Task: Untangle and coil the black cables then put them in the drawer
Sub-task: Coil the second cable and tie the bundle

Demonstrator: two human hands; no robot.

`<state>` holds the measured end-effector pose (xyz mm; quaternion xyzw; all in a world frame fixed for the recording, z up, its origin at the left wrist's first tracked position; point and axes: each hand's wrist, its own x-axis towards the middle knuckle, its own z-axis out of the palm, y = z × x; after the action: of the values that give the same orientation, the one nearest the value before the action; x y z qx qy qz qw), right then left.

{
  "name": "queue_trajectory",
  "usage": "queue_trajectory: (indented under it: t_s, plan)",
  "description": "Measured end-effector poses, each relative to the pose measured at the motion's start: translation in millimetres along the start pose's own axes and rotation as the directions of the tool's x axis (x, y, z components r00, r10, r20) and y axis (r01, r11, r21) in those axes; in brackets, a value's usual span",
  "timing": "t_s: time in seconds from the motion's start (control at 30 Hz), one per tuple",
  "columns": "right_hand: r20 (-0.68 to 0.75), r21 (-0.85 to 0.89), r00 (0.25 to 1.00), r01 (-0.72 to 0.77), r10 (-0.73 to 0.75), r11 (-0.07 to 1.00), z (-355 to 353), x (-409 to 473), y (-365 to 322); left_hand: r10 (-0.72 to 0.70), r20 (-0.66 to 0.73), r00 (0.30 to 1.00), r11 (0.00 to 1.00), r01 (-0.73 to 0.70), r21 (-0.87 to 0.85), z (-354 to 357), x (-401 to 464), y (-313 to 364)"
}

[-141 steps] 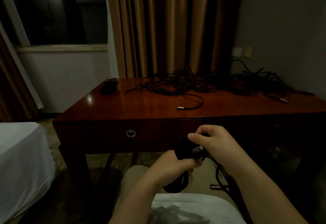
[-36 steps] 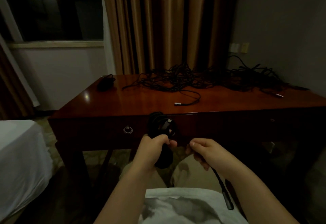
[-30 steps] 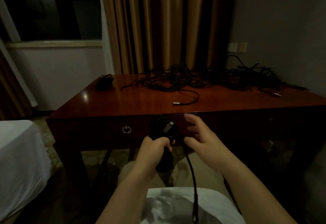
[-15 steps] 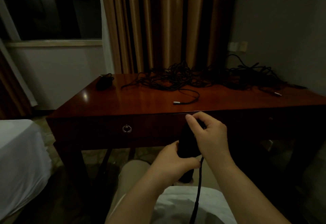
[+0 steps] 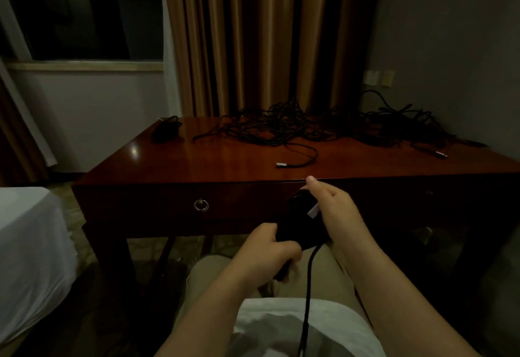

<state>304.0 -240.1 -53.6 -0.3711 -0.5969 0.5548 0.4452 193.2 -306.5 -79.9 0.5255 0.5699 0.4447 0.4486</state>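
Dim hotel-style room: a dark red wooden table (image 5: 225, 156) stands against gold curtains (image 5: 253, 38), and I sit facing its front edge. Below that edge, my left hand (image 5: 270, 249) is wrapped around the lower part of a coiled black cable (image 5: 301, 224), keeping the loops bunched so they cannot spring apart. My right hand (image 5: 334, 210) rests against the upper right side of the coil, thumb raised to the table edge, fingers partly curled around it; it seems to be laying on another turn. The cable's loose tail (image 5: 309, 286) hangs from the coil down over my lap, so winding looks unfinished. Along the table's back lies the tangle of black cables (image 5: 323, 128), untouched, with one small black bundle (image 5: 166, 130) at its back left corner. The drawer's ring pull (image 5: 201, 205) sits on the table front, left of my hands; the drawer looks closed.
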Motion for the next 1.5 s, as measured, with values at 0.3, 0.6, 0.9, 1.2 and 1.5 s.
queue_trajectory:
  t_s: [0.3,0.6,0.9,1.2,1.5]
  plan:
    - [0.111,-0.47,0.977,0.215,-0.185,0.856,-32,-8,-6,0.15,-0.379,0.913,0.759,0.139,0.636,-41,18,-7]
    - [0.18,-0.392,0.967,0.238,-0.18,0.889,-36,19,-29,0.243,0.126,0.962,0.515,-0.238,0.823,-15,-18,11]
    - [0.354,-0.408,0.903,-0.085,0.243,0.909,-16,2,30,0.318,-0.354,0.879,0.866,-0.117,0.486,-40,-4,19]
    - [0.439,-0.864,0.86,0.325,0.261,0.384,14,-6,23,0.103,-0.428,0.898,0.525,0.317,0.79,-37,31,-28]
    - [0.587,-0.809,0.754,0.53,0.295,0.254,-4,23,-11,-0.12,0.17,0.978,0.186,-0.145,0.972,-21,21,-14]
